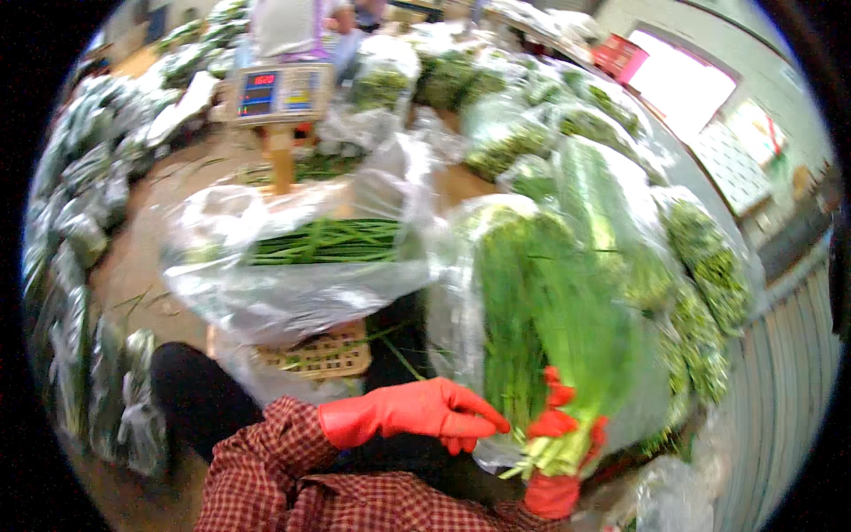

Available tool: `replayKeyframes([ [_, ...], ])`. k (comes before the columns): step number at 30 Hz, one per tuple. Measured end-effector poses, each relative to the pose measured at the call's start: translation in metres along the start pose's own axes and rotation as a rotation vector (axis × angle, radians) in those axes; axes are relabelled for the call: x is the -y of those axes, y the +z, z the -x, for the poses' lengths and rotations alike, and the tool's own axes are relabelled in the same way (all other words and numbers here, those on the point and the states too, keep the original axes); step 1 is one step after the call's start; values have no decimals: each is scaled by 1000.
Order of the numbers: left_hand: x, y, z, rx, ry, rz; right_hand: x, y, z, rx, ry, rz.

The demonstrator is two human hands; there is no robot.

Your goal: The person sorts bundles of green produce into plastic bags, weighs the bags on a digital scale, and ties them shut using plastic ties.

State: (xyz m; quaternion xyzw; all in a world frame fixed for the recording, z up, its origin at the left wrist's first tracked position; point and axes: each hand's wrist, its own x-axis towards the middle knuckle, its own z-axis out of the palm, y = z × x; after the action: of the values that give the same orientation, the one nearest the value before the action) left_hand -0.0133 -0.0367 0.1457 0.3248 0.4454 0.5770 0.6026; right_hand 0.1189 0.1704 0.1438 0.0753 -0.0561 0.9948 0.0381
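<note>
**Grip on a scallion-like bunch (592, 341)**

The left hand (421, 414), fingers loosely parted and seemingly empty, points rightward to the pale stem ends (553, 457). The bunch's long axis runs up the view. The right hand (551, 424), nearer, closes around those ends.

The window (684, 84) glares white, the held greens (596, 315) blur, and fisheye distortion bends the edges.
</note>
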Motion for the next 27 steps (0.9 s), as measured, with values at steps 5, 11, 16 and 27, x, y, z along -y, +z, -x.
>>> replayKeyframes([
  [5,-30,-33,53,-473,177,-136,-29,79,-46,278,19,210],
  [11,-50,-107,139,-1009,210,-108,-92,132,-152,604,293,376],
  [16,-26,-172,195,-1468,-173,-1256,-170,117,-241,716,353,1047],
  [27,-74,-176,330,-2052,-768,-1810,-172,-30,-334,1090,458,2722],
])
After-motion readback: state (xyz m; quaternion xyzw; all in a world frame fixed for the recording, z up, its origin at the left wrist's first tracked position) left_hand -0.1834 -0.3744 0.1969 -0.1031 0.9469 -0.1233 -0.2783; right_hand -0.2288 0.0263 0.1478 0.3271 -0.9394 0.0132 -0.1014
